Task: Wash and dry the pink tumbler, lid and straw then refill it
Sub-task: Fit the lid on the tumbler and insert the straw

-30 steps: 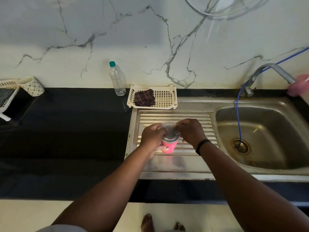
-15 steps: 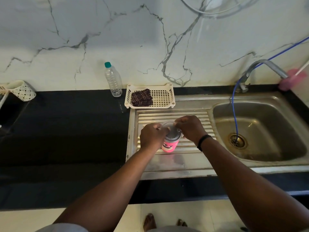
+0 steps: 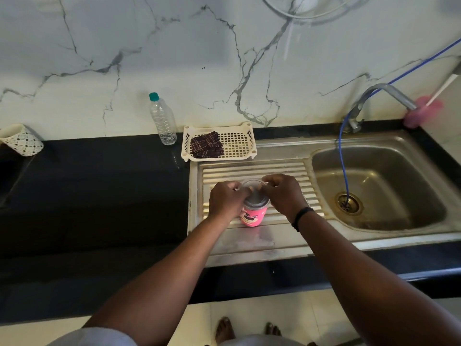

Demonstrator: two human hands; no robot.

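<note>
Tumbler (image 3: 252,217): pink, upright on ribbed drainboard (image 3: 287,236), centre of view.
Lid (image 3: 255,196): clear, on tumbler mouth; far edge looks raised, seating not certain.
L hand (image 3: 225,201): at 9 o'clock of lid, fingers curled, pinching lid rim.
R hand (image 3: 284,193): at 3 o'clock of lid, fingers curled on rim; black band at wrist.
Sink bowl (image 3: 374,186): 3 o'clock of tumbler; blue hose (image 3: 345,171) runs to drain.
Basket (image 3: 239,143): 12 o'clock of tumbler, holds dark checked cloth (image 3: 206,145).
Bottle (image 3: 162,119): 11 o'clock, upright, near wall.
</note>
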